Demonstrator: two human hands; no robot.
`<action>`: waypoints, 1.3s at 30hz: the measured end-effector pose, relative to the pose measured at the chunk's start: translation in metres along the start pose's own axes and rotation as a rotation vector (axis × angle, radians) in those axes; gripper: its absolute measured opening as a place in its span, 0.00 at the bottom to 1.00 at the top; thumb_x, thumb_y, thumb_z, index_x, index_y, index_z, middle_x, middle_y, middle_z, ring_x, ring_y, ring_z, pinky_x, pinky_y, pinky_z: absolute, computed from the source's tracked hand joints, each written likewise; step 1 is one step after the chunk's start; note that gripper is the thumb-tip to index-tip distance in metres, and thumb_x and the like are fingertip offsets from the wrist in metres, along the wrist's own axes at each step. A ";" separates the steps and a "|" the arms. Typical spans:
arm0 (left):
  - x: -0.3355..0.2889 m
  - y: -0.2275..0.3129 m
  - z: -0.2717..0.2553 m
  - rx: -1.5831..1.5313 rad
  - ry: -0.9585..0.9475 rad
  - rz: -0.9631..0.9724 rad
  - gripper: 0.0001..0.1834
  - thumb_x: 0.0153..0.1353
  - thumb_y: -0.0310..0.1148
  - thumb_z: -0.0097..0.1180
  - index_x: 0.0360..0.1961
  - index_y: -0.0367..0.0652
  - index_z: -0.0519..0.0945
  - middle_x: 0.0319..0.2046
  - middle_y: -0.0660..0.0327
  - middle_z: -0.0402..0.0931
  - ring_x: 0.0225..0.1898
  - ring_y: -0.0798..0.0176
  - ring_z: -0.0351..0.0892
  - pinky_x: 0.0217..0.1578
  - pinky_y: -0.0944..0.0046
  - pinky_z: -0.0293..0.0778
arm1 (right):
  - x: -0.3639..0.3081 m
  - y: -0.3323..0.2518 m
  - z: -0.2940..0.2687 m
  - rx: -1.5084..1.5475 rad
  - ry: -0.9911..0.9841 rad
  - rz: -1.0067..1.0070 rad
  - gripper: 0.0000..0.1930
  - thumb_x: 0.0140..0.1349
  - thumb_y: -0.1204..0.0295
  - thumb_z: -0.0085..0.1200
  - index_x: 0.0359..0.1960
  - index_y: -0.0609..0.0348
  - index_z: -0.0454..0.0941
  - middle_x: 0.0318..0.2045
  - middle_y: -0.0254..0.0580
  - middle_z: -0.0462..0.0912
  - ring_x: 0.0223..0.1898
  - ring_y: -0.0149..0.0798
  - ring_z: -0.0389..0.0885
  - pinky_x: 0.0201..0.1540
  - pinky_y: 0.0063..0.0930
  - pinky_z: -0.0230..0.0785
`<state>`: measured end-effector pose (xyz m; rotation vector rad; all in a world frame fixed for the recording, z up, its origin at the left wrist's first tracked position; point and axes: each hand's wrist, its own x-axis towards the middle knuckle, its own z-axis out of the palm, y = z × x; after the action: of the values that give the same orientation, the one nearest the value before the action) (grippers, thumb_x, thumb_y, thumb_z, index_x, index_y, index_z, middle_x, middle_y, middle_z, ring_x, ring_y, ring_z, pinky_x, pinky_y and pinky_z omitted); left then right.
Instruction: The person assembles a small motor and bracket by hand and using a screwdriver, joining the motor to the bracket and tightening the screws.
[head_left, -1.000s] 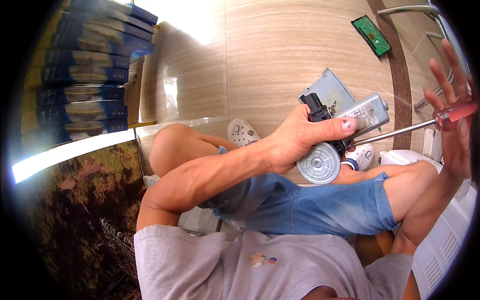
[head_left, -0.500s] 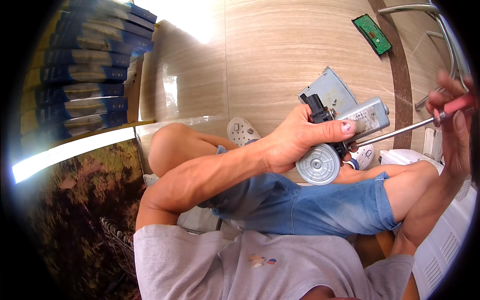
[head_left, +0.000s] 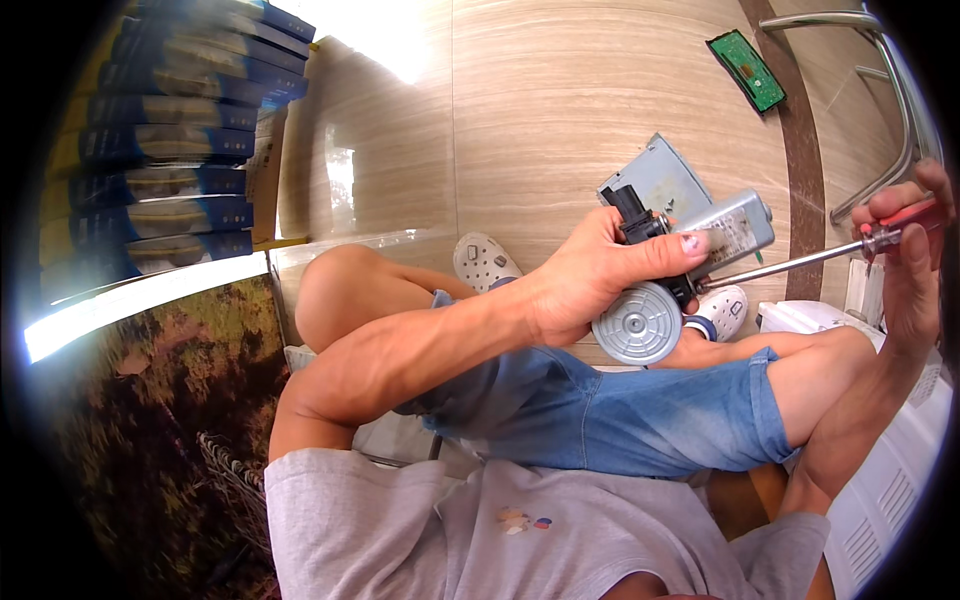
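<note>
Motor assembly [head_left: 680, 290] is up in the air over the person's lap, right of centre: silver housing [head_left: 738, 238] on its far right, round grey disc [head_left: 637, 323] on its near left, black connector [head_left: 628, 206] on its far left. Housing's long axis slants near left to far right. Left hand [head_left: 590, 272] is the nearer one, wrapped round the assembly from the left, thumb across the top. Key relation: screwdriver [head_left: 790, 264] comes in from the right, shaft slanting roughly like the housing, tip at the black part beside the disc; can't tell if it's seated in a screw. Right hand [head_left: 910, 265] is well apart from the assembly, fingers closed round the red handle end. Beyond, on the floor [head_left: 540, 120]: grey panel [head_left: 655, 175] just past the assembly, green circuit board [head_left: 747, 72] farther right, near metal chair legs [head_left: 905, 150]. Blue boxes [head_left: 165, 190] stacked far left.
</note>
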<state>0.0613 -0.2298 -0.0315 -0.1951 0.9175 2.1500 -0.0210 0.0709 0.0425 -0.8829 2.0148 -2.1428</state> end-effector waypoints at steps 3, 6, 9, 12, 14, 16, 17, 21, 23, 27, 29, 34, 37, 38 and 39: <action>-0.003 -0.001 -0.003 -0.009 0.034 0.001 0.24 0.65 0.44 0.65 0.49 0.33 0.76 0.36 0.54 0.80 0.36 0.61 0.84 0.38 0.60 0.83 | -0.003 0.000 -0.018 -0.289 -0.084 0.032 0.26 0.65 0.70 0.64 0.61 0.60 0.67 0.36 0.64 0.86 0.34 0.52 0.89 0.35 0.42 0.87; -0.002 -0.005 -0.004 -0.003 0.026 0.005 0.24 0.65 0.44 0.65 0.49 0.33 0.76 0.35 0.54 0.80 0.35 0.61 0.84 0.37 0.60 0.83 | -0.002 0.001 -0.016 -0.152 -0.065 0.124 0.26 0.65 0.72 0.63 0.61 0.61 0.66 0.38 0.65 0.86 0.36 0.54 0.89 0.37 0.44 0.87; -0.007 0.000 -0.004 0.012 0.028 0.007 0.24 0.65 0.44 0.65 0.49 0.33 0.76 0.36 0.54 0.80 0.35 0.61 0.84 0.37 0.60 0.83 | 0.004 -0.010 0.037 0.231 0.192 0.212 0.26 0.65 0.73 0.63 0.61 0.61 0.65 0.40 0.66 0.85 0.39 0.57 0.88 0.39 0.46 0.87; -0.008 0.003 -0.002 0.015 0.017 0.024 0.23 0.65 0.43 0.65 0.49 0.33 0.76 0.36 0.54 0.80 0.34 0.61 0.84 0.37 0.61 0.83 | -0.003 -0.011 0.035 0.307 0.191 0.177 0.26 0.65 0.73 0.63 0.61 0.61 0.65 0.42 0.68 0.84 0.41 0.58 0.88 0.40 0.46 0.87; -0.007 0.003 0.001 0.003 0.008 0.024 0.23 0.65 0.43 0.65 0.49 0.34 0.76 0.36 0.54 0.80 0.34 0.61 0.84 0.37 0.61 0.83 | 0.001 -0.004 0.017 0.180 0.034 0.109 0.27 0.65 0.73 0.63 0.61 0.61 0.65 0.42 0.68 0.84 0.41 0.58 0.88 0.40 0.46 0.87; -0.006 0.001 -0.003 0.033 -0.015 -0.003 0.22 0.65 0.41 0.66 0.50 0.34 0.76 0.38 0.54 0.81 0.35 0.62 0.84 0.38 0.62 0.82 | 0.007 -0.013 0.016 0.018 0.277 0.357 0.27 0.64 0.72 0.64 0.61 0.60 0.65 0.41 0.68 0.84 0.41 0.58 0.88 0.40 0.46 0.87; -0.008 0.001 -0.007 0.048 -0.008 -0.015 0.22 0.65 0.40 0.66 0.50 0.34 0.77 0.38 0.55 0.81 0.36 0.63 0.84 0.39 0.62 0.82 | 0.037 -0.039 0.059 -0.041 0.612 0.644 0.27 0.64 0.71 0.64 0.62 0.60 0.64 0.41 0.68 0.84 0.41 0.58 0.88 0.40 0.45 0.87; -0.010 -0.002 0.000 0.077 0.018 0.007 0.20 0.65 0.37 0.66 0.50 0.34 0.77 0.40 0.56 0.81 0.41 0.65 0.82 0.42 0.63 0.81 | 0.012 -0.005 -0.010 -0.003 -0.061 0.273 0.29 0.64 0.70 0.65 0.63 0.58 0.64 0.43 0.69 0.84 0.42 0.58 0.88 0.41 0.45 0.87; -0.008 -0.001 -0.001 0.101 0.037 0.019 0.19 0.65 0.36 0.66 0.50 0.35 0.78 0.41 0.57 0.81 0.42 0.65 0.82 0.43 0.63 0.80 | -0.002 0.007 0.012 0.104 -0.028 0.134 0.29 0.64 0.70 0.65 0.63 0.55 0.64 0.45 0.69 0.83 0.43 0.58 0.88 0.41 0.45 0.87; -0.012 0.004 0.000 0.116 0.009 0.023 0.19 0.65 0.37 0.66 0.49 0.35 0.78 0.41 0.58 0.81 0.43 0.66 0.82 0.44 0.63 0.80 | 0.000 0.008 0.008 0.200 -0.092 0.109 0.29 0.64 0.70 0.65 0.64 0.51 0.64 0.48 0.70 0.81 0.45 0.58 0.87 0.43 0.44 0.87; -0.013 0.006 0.001 0.150 0.030 0.035 0.19 0.65 0.37 0.66 0.49 0.35 0.78 0.41 0.58 0.81 0.42 0.67 0.82 0.43 0.63 0.80 | -0.004 0.005 0.007 0.177 -0.082 0.106 0.28 0.64 0.70 0.65 0.63 0.52 0.65 0.47 0.69 0.82 0.43 0.57 0.88 0.41 0.43 0.87; -0.013 0.006 0.001 0.117 0.019 0.030 0.18 0.64 0.38 0.67 0.47 0.34 0.79 0.38 0.57 0.82 0.39 0.66 0.83 0.41 0.63 0.81 | -0.007 0.005 -0.016 -0.185 -0.040 0.083 0.23 0.64 0.70 0.65 0.56 0.55 0.68 0.38 0.63 0.86 0.35 0.54 0.89 0.36 0.40 0.88; -0.012 0.009 0.003 0.115 0.021 0.040 0.18 0.64 0.38 0.67 0.45 0.34 0.80 0.36 0.57 0.82 0.37 0.65 0.83 0.41 0.63 0.81 | -0.011 0.009 -0.010 -0.146 0.028 0.094 0.21 0.64 0.70 0.65 0.54 0.56 0.68 0.36 0.61 0.87 0.33 0.54 0.89 0.34 0.40 0.88; -0.011 0.009 0.003 0.101 0.019 0.044 0.18 0.64 0.38 0.67 0.45 0.34 0.80 0.36 0.57 0.82 0.37 0.65 0.83 0.41 0.63 0.81 | -0.010 0.013 0.004 -0.059 0.078 0.076 0.21 0.64 0.70 0.64 0.55 0.56 0.68 0.36 0.62 0.87 0.34 0.55 0.89 0.34 0.41 0.88; -0.011 0.011 0.003 0.098 0.019 0.039 0.18 0.64 0.38 0.67 0.45 0.34 0.80 0.35 0.57 0.82 0.37 0.65 0.83 0.40 0.63 0.81 | -0.006 0.009 0.020 0.044 0.182 0.113 0.22 0.64 0.70 0.64 0.55 0.56 0.68 0.36 0.63 0.86 0.34 0.55 0.89 0.34 0.42 0.88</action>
<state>0.0617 -0.2390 -0.0189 -0.1501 1.0432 2.1362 -0.0104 0.0542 0.0319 -0.5713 2.0335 -2.2680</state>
